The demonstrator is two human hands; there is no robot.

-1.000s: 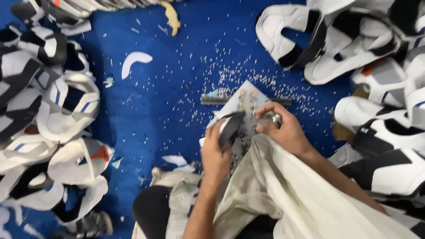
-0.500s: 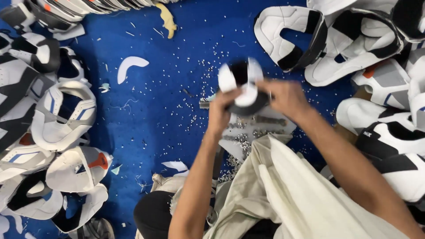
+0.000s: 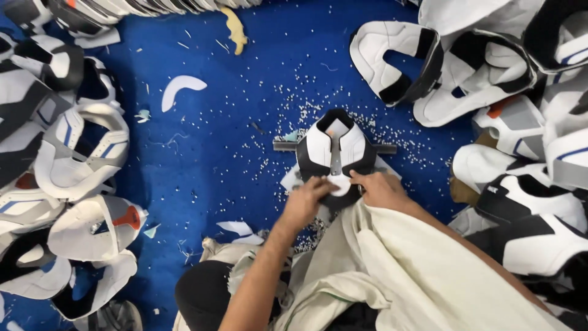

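Centrally, left hand [image 3: 304, 202] and right hand [image 3: 380, 187] fingers pinch black-white shoe upper [image 3: 335, 150] on blue mat [image 3: 214, 153].

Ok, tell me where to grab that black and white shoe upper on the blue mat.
Probably by its near edge, coming from the person's side. The shoe upper lies flat with its open wings pointing away, and the left hand and right hand already press that near edge.
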